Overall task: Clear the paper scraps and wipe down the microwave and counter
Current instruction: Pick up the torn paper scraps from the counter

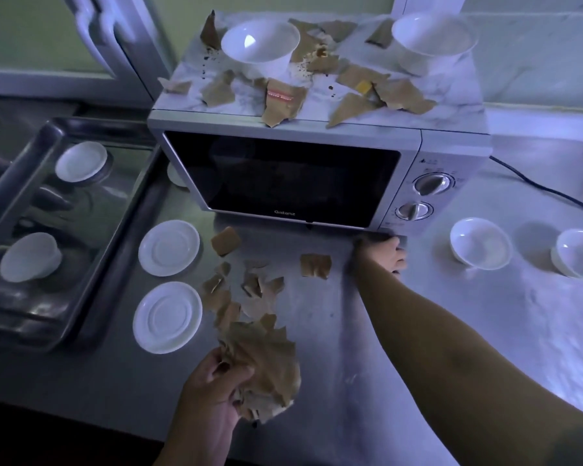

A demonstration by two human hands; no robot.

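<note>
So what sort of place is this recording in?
Most likely a kitchen, possibly a canteen or commercial one: a microwave stands on a stainless steel counter, a deep steel tray lies beside it, and white saucers and bowls are set around.

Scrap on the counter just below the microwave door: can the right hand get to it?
Probably yes. The scrap lies flat on the counter just beside the right hand, with nothing between them.
</note>
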